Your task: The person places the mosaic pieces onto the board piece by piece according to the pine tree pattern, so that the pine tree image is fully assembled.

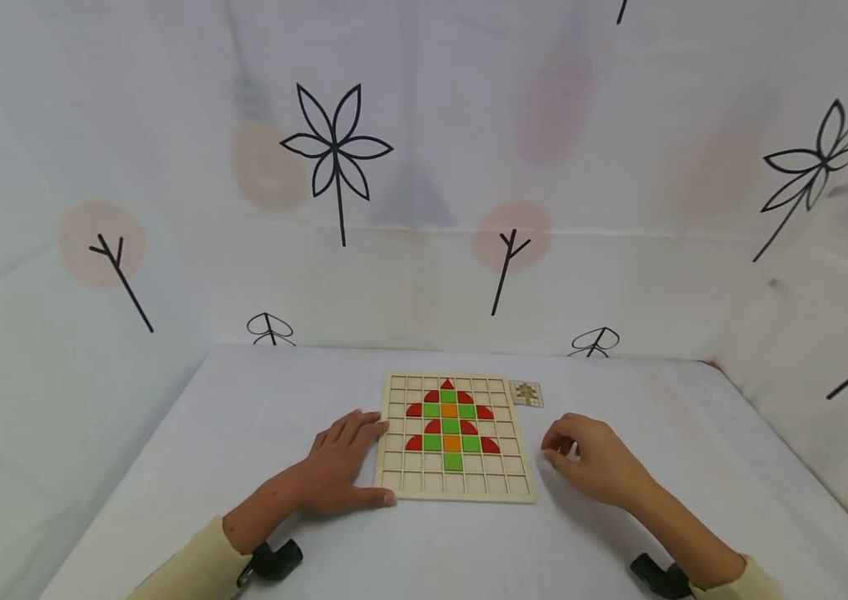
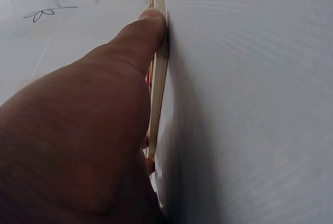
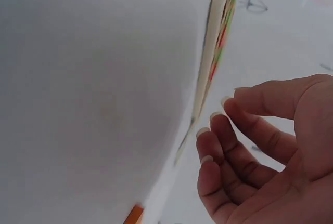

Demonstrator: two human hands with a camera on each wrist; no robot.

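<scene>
A square wooden grid board lies flat on the white table. Red, green and orange tiles sit in its cells in the shape of a tree. My left hand rests at the board's left side, fingers spread, with the fingertips at the left edge and the thumb against the near left corner. To the right of the board my right hand is raised over the table. Its fingers are loosely curled, the thumb close to the index fingertip, and nothing shows between them.
A small card printed with a tree pattern lies beside the board's upper right corner. White cloth walls with drawn flowers and twigs stand behind the table and at both sides. An orange-brown piece shows at the table's edge in the right wrist view.
</scene>
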